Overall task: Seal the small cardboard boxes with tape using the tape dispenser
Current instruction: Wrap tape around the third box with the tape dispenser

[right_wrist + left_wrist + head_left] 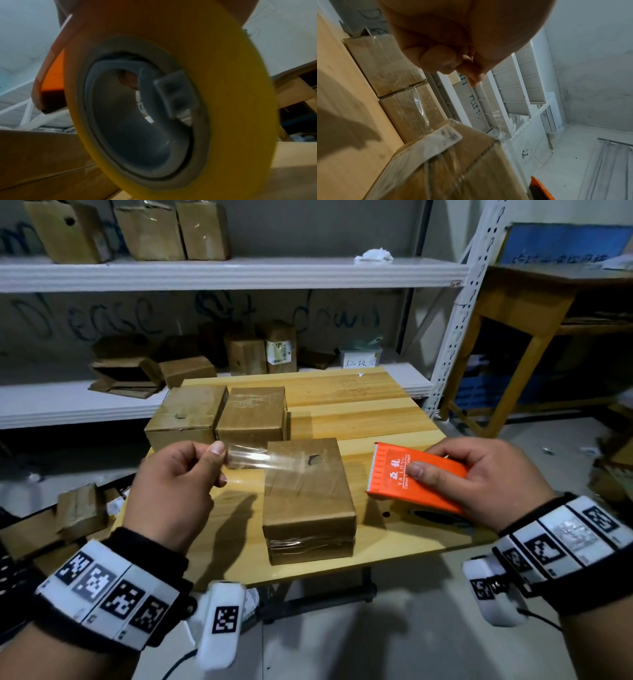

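A small cardboard box [308,494] stands near the front of the wooden table [370,405], with clear tape across its front side. My left hand [191,474] pinches the end of a strip of clear tape [260,460] that stretches across the box top. To the right of the box, my right hand [479,474] grips the orange tape dispenser [411,477]. The right wrist view is filled by the yellow tape roll [223,94] on its grey hub. The left wrist view shows the pinching fingertips [467,69] above the box [453,169].
Two more taped boxes [185,416] [253,416] stand side by side at the table's back left. Behind is a white metal shelf [205,273] with several cardboard boxes. A wooden desk [534,302] stands at the right. More boxes lie on the floor at left [78,511].
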Demonstrator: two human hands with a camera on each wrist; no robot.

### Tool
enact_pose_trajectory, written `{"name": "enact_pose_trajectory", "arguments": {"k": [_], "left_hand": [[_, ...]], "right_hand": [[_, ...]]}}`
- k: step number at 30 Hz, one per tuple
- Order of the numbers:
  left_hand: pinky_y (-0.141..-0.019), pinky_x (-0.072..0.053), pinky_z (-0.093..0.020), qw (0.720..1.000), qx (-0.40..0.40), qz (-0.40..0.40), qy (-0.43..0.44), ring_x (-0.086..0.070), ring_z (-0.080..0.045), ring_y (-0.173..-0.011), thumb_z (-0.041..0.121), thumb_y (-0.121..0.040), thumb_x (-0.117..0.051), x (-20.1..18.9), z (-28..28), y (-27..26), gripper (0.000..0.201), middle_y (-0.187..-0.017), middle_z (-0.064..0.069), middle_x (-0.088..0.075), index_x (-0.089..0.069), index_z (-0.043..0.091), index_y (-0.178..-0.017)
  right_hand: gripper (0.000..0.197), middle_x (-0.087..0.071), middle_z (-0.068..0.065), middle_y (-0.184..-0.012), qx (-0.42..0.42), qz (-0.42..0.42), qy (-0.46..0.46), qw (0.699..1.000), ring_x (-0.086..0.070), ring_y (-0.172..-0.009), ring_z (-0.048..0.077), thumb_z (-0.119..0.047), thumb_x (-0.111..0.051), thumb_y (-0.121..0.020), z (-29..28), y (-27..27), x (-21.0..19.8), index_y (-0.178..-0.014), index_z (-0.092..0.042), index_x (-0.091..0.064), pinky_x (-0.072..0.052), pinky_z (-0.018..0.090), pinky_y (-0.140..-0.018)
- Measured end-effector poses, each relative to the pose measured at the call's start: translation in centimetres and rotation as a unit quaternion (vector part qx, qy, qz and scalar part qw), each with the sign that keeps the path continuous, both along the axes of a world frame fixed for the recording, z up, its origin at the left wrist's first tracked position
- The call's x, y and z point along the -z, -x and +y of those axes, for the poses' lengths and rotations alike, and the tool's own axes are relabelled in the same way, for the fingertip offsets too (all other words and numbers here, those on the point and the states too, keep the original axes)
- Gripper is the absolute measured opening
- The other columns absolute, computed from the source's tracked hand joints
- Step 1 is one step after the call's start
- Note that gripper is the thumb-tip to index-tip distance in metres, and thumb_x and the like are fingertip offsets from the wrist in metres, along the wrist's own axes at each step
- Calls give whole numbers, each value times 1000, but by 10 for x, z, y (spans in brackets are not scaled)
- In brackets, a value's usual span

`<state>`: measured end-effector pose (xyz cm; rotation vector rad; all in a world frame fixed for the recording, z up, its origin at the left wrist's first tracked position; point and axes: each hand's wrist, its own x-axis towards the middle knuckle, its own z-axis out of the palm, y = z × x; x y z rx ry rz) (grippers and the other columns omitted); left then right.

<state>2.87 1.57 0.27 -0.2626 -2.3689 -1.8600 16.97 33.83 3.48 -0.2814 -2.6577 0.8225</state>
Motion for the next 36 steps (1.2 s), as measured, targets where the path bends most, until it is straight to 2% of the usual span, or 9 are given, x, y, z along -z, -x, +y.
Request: {"name": "enact_pose_trajectory", "arguments": {"k": [2,5,10,15,19,23,27,32,36], "left_hand": [[-67,-46,-43,1000,-18,-7,-10,-53,-24,-64,38,-102,-63,-1,-4,5,30,-63,5,-64,-75,26,-78],[-70,-48,-45,1000,-26,-14,-7,-55,-23,-68,37,-102,-63,-2,-6,5,30,-68,1,-65,-75,20,-81],[-73,-48,-45,1000,-30,-7,1,-56,-24,-69,38,-103,-61,-3,-6,7,32,-66,3,-65,-74,16,-84],[-76,-46,-42,999,-35,-8,-12,-55,-19,-68,37,-102,-62,-3,-7,9,30,-69,0,-66,-76,16,-86],[-80,-47,-45,999,-41,-16,-20,-57,-19,-72,38,-101,-64,-1,-11,14,30,-70,1,-68,-77,17,-85],[-75,-47,-44,998,-64,-16,-18,-56,-22,-72,40,-101,-64,0,-19,21,29,-69,1,-67,-77,21,-84],[-75,-46,-44,998,-60,-32,-10,-56,-23,-72,40,-101,-63,6,-23,23,31,-70,0,-67,-77,19,-84],[-76,-48,-45,996,-63,-69,-11,-57,-27,-77,40,-102,-62,7,-19,25,30,-77,-3,-67,-76,17,-88],[-71,-45,-42,992,-59,-108,-34,-56,-28,-81,36,-103,-62,11,-12,25,32,-82,-9,-64,-75,9,-93]], "right_hand": [[56,-72,-17,-82,5,-12,-12,1000,-66,-73,0,-90,-53,-73,3,-1,-2,-89,-40,-74,-45,21,-60],[57,-72,-16,-85,8,-32,-6,999,-66,-77,1,-81,-55,-66,4,-2,-2,-95,-37,-75,-44,19,-59],[49,-67,-22,-88,18,-18,-9,1000,-60,-78,-5,-79,-56,-68,4,1,-3,-94,-41,-71,-40,17,-60],[54,-64,-21,-91,28,17,-28,999,-59,-84,-1,-83,-56,-65,9,10,-8,-97,-41,-69,-43,23,-63],[56,-63,-23,-91,27,15,-38,999,-57,-86,-2,-85,-55,-63,12,20,-14,-95,-42,-69,-45,25,-66],[60,-62,-22,-93,18,-24,-44,999,-55,-86,-1,-86,-55,-60,17,22,-15,-99,-42,-69,-49,32,-72],[62,-66,-15,-96,23,-37,-44,998,-59,-88,8,-85,-57,-59,21,23,-14,-100,-41,-72,-47,28,-69],[64,-67,-12,-92,52,16,-50,997,-63,-87,15,-85,-58,-62,20,28,-12,-100,-37,-75,-55,36,-77],[56,-67,-14,-87,80,56,-52,994,-63,-83,14,-83,-61,-65,20,32,-13,-94,-38,-74,-48,32,-74]]}}
